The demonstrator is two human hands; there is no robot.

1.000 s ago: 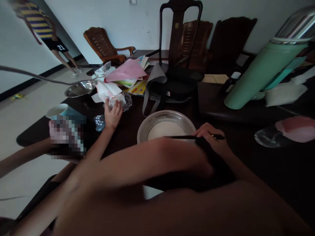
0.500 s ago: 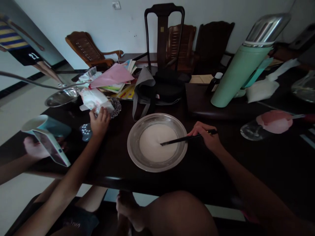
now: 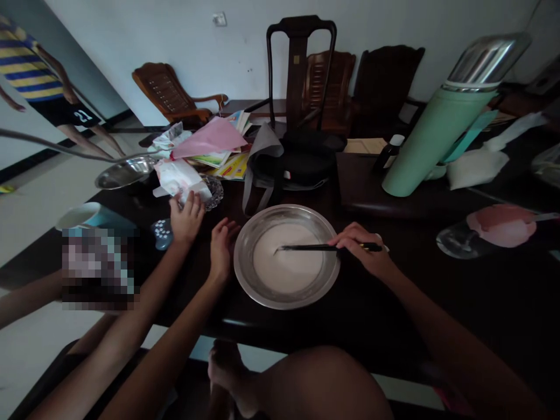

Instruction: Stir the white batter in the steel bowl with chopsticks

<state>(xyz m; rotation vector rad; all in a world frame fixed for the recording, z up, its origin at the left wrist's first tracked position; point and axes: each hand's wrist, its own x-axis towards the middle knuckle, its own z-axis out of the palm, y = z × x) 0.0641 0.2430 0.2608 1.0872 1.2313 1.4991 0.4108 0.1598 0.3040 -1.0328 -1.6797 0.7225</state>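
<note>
A wide metal bowl [image 3: 242, 268] of milky white liquid [image 3: 289, 271] stands on the dark table in front of me. My right hand [image 3: 365, 248] grips black chopsticks [image 3: 306, 248] near their gold-marked end, at the bowl's right side. Their tips dip into the liquid left of its middle. Beside the left rim is my left hand [image 3: 222, 248], fingers stretched out and holding nothing; whether it touches the metal I cannot tell.
At left, a co-worker's hand [image 3: 188, 216] rests on a white plastic bag [image 3: 177, 178]. Near it are a blue mug [image 3: 105, 216] and an empty metal bowl [image 3: 125, 175]. A black bag [image 3: 306, 160] lies behind, and a green thermos [image 3: 433, 131] stands back right.
My left hand has come into view and reached the bowl's left side. The chopsticks' tips have shifted left through the liquid. The whole view has swung slightly left.
</note>
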